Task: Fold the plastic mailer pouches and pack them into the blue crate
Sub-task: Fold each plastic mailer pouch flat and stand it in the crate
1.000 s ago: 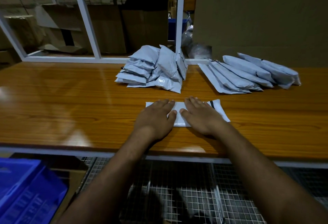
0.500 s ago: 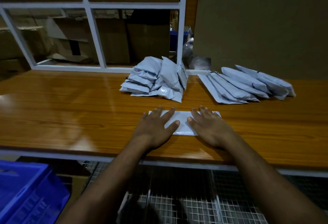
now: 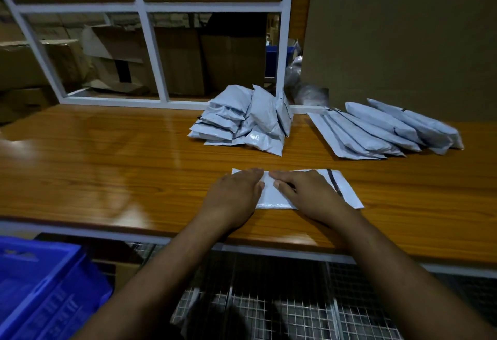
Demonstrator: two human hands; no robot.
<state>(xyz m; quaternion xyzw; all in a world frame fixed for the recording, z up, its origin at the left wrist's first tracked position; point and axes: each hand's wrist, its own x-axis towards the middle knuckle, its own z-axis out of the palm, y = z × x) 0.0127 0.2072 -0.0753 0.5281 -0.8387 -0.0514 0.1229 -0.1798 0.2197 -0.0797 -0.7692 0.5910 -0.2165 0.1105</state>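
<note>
Dim light lay over the wooden bench (image 3: 107,167) that filled the middle of the frame, and behind its white window frame (image 3: 150,51) the cardboard boxes (image 3: 172,57) at upper left were murky. Your blue crate (image 3: 40,291) sat at lower left, below the bench edge, cut off by the frame so that its inside could not be seen. Your left hand (image 3: 236,195) and right hand (image 3: 306,194) lay palm down, side by side, on the mailer pouch (image 3: 271,194) at centre frame, near the bench's front edge; the fingers of both were straight and close together, pressing flat on the plastic and covering most of it, so you could not tell how its folds lay beneath them. A dark strip crossed the pouch's exposed right end. Above it, in the upper middle, a heap of folded pouches (image 3: 242,121) leaned against the window frame, and to the right a row of long flat pouches (image 3: 382,129) overlapped one another. Compared with half a second before, your hands had drawn closer together, and more of the pouch's right end, with its dark strip, showed beyond your right hand. Wire mesh (image 3: 282,310) along the bottom was partly hidden by your forearms.
</note>
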